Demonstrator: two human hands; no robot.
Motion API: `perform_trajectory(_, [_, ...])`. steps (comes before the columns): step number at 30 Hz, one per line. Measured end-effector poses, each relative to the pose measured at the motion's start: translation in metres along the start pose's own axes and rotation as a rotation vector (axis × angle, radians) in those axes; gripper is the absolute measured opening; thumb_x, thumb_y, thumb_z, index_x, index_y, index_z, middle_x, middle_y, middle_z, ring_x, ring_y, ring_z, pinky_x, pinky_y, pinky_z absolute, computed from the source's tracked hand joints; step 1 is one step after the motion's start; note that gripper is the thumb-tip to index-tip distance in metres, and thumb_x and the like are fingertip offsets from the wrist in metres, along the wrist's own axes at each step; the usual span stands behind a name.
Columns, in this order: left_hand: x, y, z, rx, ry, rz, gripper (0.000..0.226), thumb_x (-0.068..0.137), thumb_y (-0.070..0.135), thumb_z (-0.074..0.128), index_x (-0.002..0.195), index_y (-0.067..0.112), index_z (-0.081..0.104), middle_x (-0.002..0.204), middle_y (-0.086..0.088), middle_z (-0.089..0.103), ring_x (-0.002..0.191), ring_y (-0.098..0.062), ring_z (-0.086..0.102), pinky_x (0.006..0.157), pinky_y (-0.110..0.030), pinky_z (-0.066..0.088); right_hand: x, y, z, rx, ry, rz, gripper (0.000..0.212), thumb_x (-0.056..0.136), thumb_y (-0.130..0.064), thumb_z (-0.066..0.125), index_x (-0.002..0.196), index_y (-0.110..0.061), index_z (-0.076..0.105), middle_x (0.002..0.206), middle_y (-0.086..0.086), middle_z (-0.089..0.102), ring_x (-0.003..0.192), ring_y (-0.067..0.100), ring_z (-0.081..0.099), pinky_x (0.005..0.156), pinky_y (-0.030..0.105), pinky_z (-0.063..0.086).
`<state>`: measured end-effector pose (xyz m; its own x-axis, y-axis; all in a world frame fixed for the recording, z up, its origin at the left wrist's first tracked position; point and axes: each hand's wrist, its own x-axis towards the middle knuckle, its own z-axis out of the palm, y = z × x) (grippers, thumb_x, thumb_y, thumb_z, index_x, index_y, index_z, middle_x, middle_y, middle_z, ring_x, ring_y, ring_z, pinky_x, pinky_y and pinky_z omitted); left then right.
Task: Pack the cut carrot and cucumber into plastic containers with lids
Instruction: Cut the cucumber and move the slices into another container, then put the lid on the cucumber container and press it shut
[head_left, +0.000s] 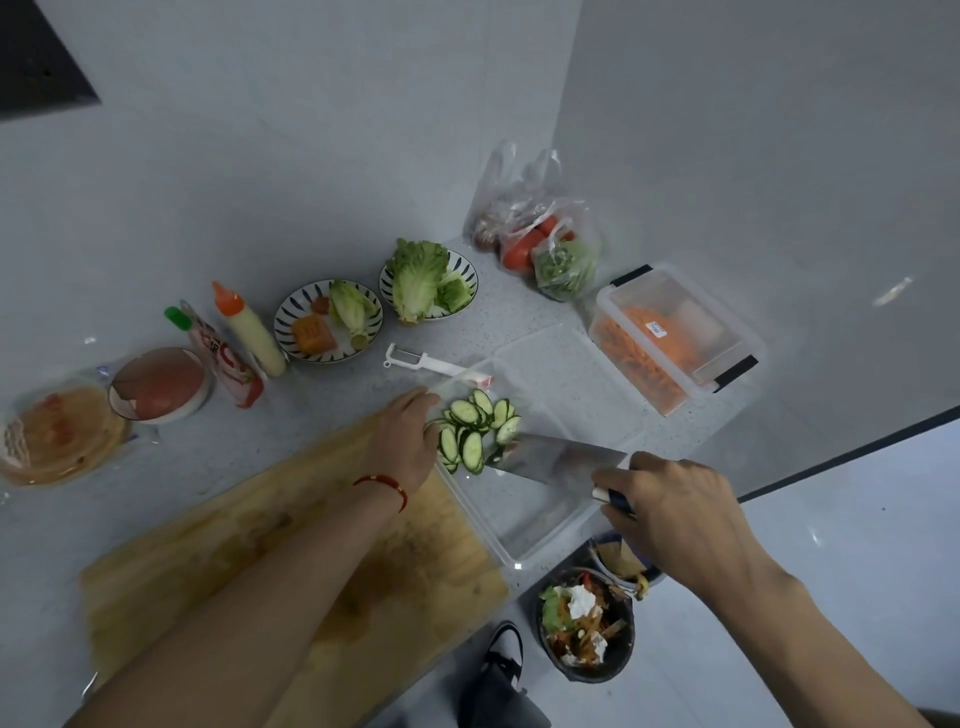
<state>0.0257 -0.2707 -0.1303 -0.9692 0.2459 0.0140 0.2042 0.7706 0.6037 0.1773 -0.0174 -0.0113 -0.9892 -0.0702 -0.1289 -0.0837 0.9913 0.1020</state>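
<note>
Cucumber slices (475, 428) lie piled at the far end of a clear open plastic container (524, 519) beside the wooden cutting board (260, 551). My left hand (402, 441) rests against the slices with straight fingers at the container's left rim. My right hand (675, 514) grips the handle of a cleaver (558, 460), its blade flat over the container and touching the slices. A second clear container (675, 332) at the right holds shredded carrot and has a lid with black clips on it. A loose clear lid (566, 374) lies between the two containers.
A white peeler (421, 359) lies behind the container. Two patterned bowls with lettuce (332, 319) (428, 283), sauce bottles (249, 330), a covered bowl (158, 384), wraps (60, 434) and bagged vegetables (545, 244) line the back. A waste bin (584, 629) stands on the floor below the counter edge.
</note>
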Motion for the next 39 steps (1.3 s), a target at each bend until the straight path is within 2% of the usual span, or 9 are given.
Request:
perform_trajectory(5, [-0.014,0.002,-0.031,-0.159,0.218,-0.172,0.024,0.097,0.021,0.051,0.114,0.014,0.066,0.110,-0.004,0.069,0.105,-0.023,0.063,0.094,-0.040,0.052,-0.012,-0.009,-0.017,0.284,0.141,0.007,0.018,0.091,-0.042,0.067,0.108,-0.040,0.072,0.082,-0.010,0.068,0.065,0.015,0.066,0.052,0.032,0.056])
perform_trajectory(8, [-0.034,-0.004,-0.055,-0.578,0.349,-0.489,0.028,0.096,0.032,0.045,0.089,0.013,0.065,0.078,-0.006,0.070,0.075,-0.027,0.067,0.071,-0.043,0.057,-0.006,-0.058,-0.007,0.437,0.219,-0.067,0.028,0.092,-0.043,0.061,0.116,-0.034,0.072,0.087,-0.007,0.071,0.064,0.016,0.068,0.056,0.035,0.059])
perform_trajectory(12, [-0.073,-0.048,-0.078,-1.079,0.421,-0.826,0.025,0.095,0.033,0.052,0.093,0.014,0.068,0.084,-0.008,0.072,0.075,-0.023,0.068,0.069,-0.036,0.057,0.014,-0.130,0.035,0.412,0.273,-0.327,0.031,0.094,-0.037,0.064,0.123,-0.027,0.071,0.093,-0.005,0.069,0.069,0.017,0.064,0.064,0.030,0.051])
perform_trajectory(17, [-0.138,-0.139,-0.095,-0.795,0.356,-0.927,0.034,0.081,0.004,0.066,0.114,0.011,0.068,0.094,-0.007,0.066,0.085,-0.023,0.059,0.083,-0.039,0.052,0.036,-0.182,0.089,0.447,0.145,-0.446,0.033,0.095,-0.037,0.064,0.127,-0.028,0.061,0.105,-0.003,0.071,0.092,0.019,0.067,0.083,0.031,0.044])
perform_trajectory(25, [-0.161,-0.169,-0.099,-0.069,0.169,-0.734,0.029,0.083,0.023,0.070,0.111,0.014,0.068,0.103,-0.007,0.072,0.096,-0.029,0.066,0.082,-0.036,0.054,0.051,-0.220,0.120,0.392,-0.022,-0.332,0.039,0.083,-0.020,0.074,0.121,-0.017,0.068,0.130,0.005,0.065,0.114,0.030,0.062,0.094,0.036,0.046])
perform_trajectory(31, [-0.142,-0.151,-0.104,0.423,-0.098,-0.618,0.016,0.091,0.022,0.057,0.098,0.011,0.066,0.081,-0.004,0.065,0.071,-0.022,0.062,0.062,-0.033,0.054,0.053,-0.215,0.120,0.339,-0.034,-0.364,0.039,0.088,-0.026,0.070,0.126,-0.020,0.064,0.139,0.000,0.058,0.130,0.026,0.051,0.105,0.035,0.039])
perform_trajectory(33, [-0.133,-0.137,-0.105,0.491,-0.113,-0.587,0.017,0.092,0.026,0.055,0.104,0.017,0.063,0.084,-0.003,0.063,0.073,-0.020,0.060,0.058,-0.031,0.050,0.051,-0.210,0.112,0.386,0.013,-0.369,0.034,0.091,-0.030,0.067,0.124,-0.021,0.066,0.136,0.001,0.060,0.126,0.026,0.054,0.103,0.037,0.042])
perform_trajectory(36, [-0.104,-0.095,-0.096,0.534,-0.086,-0.404,0.024,0.093,0.033,0.050,0.108,0.017,0.059,0.107,-0.008,0.061,0.098,-0.027,0.057,0.078,-0.039,0.053,0.052,-0.179,0.093,0.585,0.261,-0.258,0.018,0.096,-0.021,0.068,0.113,-0.018,0.074,0.117,0.002,0.071,0.105,0.024,0.065,0.087,0.036,0.053])
perform_trajectory(39, [-0.056,-0.036,-0.072,0.365,-0.077,-0.142,0.030,0.092,0.029,0.050,0.120,0.018,0.057,0.119,-0.006,0.057,0.112,-0.026,0.052,0.093,-0.042,0.049,0.068,-0.108,0.072,0.830,0.477,0.123,0.013,0.096,-0.011,0.067,0.107,-0.014,0.075,0.102,0.002,0.073,0.090,0.019,0.067,0.080,0.032,0.055])
